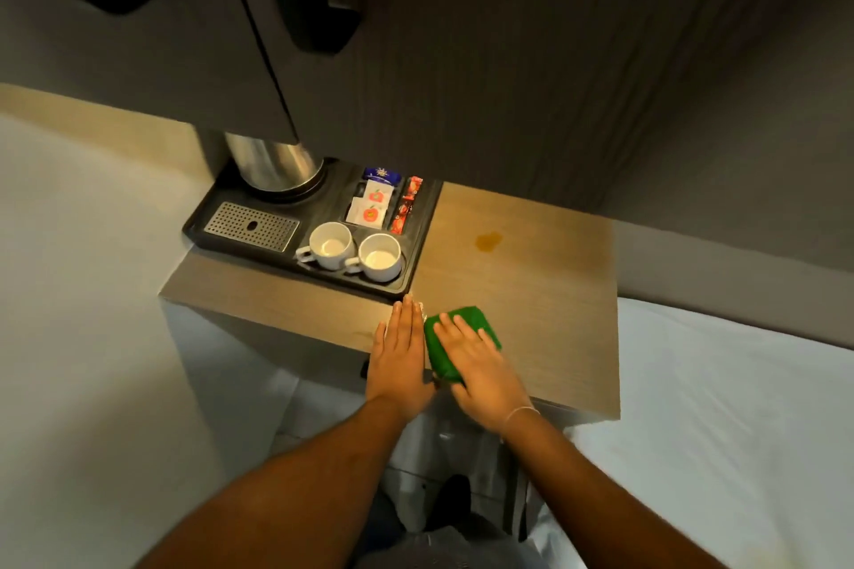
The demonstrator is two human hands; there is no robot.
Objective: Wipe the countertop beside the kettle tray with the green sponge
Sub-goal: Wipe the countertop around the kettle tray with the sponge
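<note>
The green sponge (466, 322) lies flat on the wooden countertop (545, 305) near its front edge. My right hand (476, 360) rests on top of it, palm down with fingers spread. My left hand (399, 353) lies flat on the counter just left of the sponge, fingers together, holding nothing. The black kettle tray (418, 240) sits at the back left of the counter. An amber stain (489, 240) marks the wood to the right of the tray.
On the tray stand a steel kettle (272, 166), two white cups (356, 252), several sachets (374, 203) and a metal drip grille (252, 225). A dark cabinet (194, 37) overhangs the kettle. A white bed (739, 407) borders the counter on the right.
</note>
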